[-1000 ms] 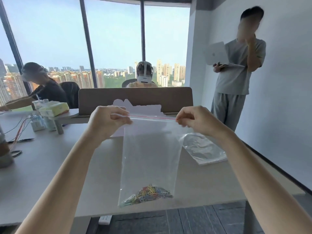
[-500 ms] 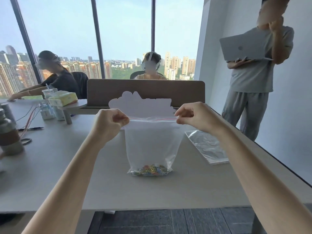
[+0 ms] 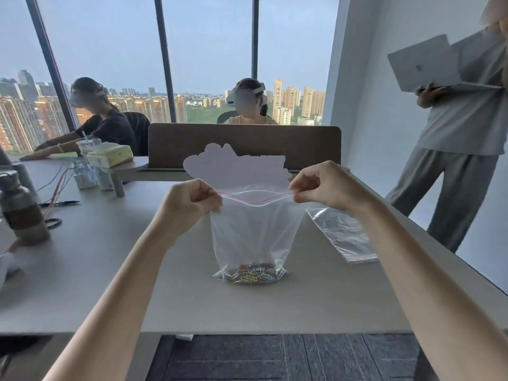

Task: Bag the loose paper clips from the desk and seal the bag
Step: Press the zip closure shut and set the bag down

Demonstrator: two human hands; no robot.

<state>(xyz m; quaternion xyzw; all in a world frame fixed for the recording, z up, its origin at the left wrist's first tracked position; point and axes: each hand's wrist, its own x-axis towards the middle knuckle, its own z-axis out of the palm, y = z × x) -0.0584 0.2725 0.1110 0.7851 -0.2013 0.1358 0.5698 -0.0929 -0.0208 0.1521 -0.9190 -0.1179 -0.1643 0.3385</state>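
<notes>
In the head view, a clear zip bag stood upright on the grey surface, midway along its near edge and a little back from it. Its bottom rested on the surface, and a heap of coloured paper clips lay inside at the base. The left hand was pinched closed on the left end of the bag's top strip, and the right hand was pinched closed on the right end, so the two hands were apart with the bag's mouth stretched between them. The red zip line sagged in a wavy curve between the hands, and the two sides of the mouth stood slightly apart in the middle, so the seal was not yet closed there.

A second, flat plastic bag lay near the right edge of the surface, apart from the first. Toward the left edge stood a metal bottle, with scissors and a pen near it. A tissue box sat on a small raised shelf by the far left corner. A brown divider panel ran along the far edge, with a white cut-out card in front of it.
</notes>
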